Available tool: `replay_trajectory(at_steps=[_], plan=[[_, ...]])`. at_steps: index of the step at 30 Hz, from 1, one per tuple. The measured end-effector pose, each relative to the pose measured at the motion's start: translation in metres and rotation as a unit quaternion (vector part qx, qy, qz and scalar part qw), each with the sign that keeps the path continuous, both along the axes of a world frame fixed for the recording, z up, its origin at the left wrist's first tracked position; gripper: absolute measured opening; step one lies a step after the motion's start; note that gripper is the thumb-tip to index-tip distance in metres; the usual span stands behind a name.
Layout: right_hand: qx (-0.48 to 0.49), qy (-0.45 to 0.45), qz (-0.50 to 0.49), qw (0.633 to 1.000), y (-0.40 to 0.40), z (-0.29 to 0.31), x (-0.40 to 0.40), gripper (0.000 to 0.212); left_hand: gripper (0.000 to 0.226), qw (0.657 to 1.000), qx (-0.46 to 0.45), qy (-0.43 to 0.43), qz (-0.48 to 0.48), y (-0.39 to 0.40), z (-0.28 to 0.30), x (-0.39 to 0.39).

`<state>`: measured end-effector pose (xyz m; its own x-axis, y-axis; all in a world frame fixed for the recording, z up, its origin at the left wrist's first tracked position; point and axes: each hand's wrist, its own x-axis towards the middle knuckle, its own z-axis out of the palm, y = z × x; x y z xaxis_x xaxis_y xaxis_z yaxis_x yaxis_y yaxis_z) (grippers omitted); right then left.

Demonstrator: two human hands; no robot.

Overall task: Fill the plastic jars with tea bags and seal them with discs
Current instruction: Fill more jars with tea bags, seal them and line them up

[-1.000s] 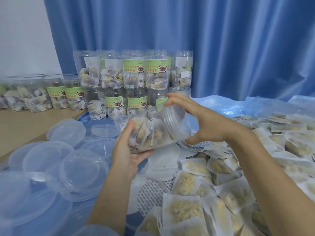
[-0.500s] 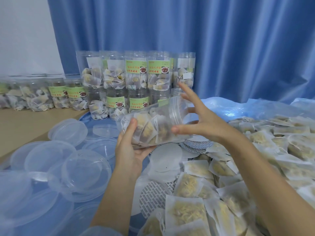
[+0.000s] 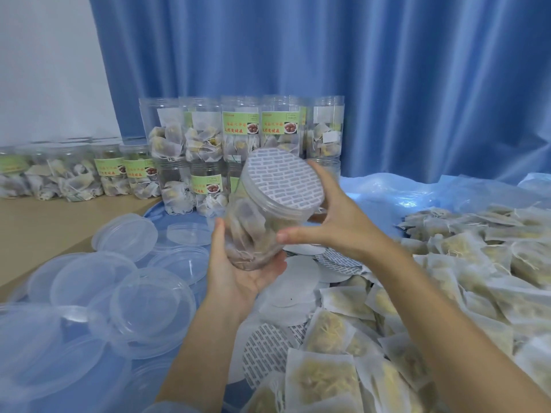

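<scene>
Fingers of our right hand [image 3: 340, 225] curl round the neck of a clear plastic jar [image 3: 262, 222], thumb on the near side of the rim, the other fingers reaching round the far side. Our left hand [image 3: 238, 269] cups the jar's base from below, palm up, thumb lying along its left wall. So both grips are closed on the jar, which we hold in the air, tilted with its mouth up and to the right. Inside it we see tea bags packed against the wall. A printed disc [image 3: 286, 180] covers the mouth, white with rows of small grey text too fine for us to read.

Below the jar, more loose discs [image 3: 301, 281] lie on the blue sheet [image 3: 185, 211], some plain white side up, some showing the same grey print. To the right spreads a heap of loose tea bags [image 3: 447, 293] holding yellowish filling. To the left we see a pile of clear plastic lids [image 3: 125, 293].

Behind, filled jars [image 3: 247, 135] stand stacked in two tiers, with a lower row [image 3: 110, 174] on the desk [image 3: 44, 225] at left. Many carry green labels with red Chinese characters and a small picture of brown fruit; we cannot make out the characters. A blue curtain [image 3: 328, 55] hangs behind.
</scene>
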<state>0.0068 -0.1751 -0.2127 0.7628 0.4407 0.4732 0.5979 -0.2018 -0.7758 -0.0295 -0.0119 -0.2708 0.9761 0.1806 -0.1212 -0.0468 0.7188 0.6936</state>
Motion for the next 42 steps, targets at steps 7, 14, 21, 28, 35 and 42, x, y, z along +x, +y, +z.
replay_trajectory(at_steps=[7,14,21,28,35,42], plan=[[0.066,-0.075,-0.08,0.992,0.003,0.007,-0.006,0.095,0.061,0.884,0.426,0.065,0.18,-0.014,0.028,0.002],[0.215,-0.06,-0.143,0.964,0.002,0.017,-0.006,0.098,0.118,0.761,0.631,-0.106,0.105,-0.036,0.103,0.01],[0.233,-0.068,-0.071,0.967,0.019,0.026,-0.028,0.09,0.1,0.695,0.687,-0.187,0.1,0.011,0.124,-0.009],[0.108,-0.077,-0.035,0.991,0.109,0.041,-0.053,0.077,0.118,0.716,0.678,-0.121,0.115,0.103,0.117,-0.05],[0.045,-0.135,0.046,0.989,0.252,0.066,-0.089,0.073,0.083,0.761,0.612,-0.083,0.199,0.232,0.123,-0.129],[-0.028,-0.112,0.123,0.986,0.372,0.046,-0.126,0.08,0.068,0.761,0.613,0.058,0.203,0.33,0.102,-0.199]])
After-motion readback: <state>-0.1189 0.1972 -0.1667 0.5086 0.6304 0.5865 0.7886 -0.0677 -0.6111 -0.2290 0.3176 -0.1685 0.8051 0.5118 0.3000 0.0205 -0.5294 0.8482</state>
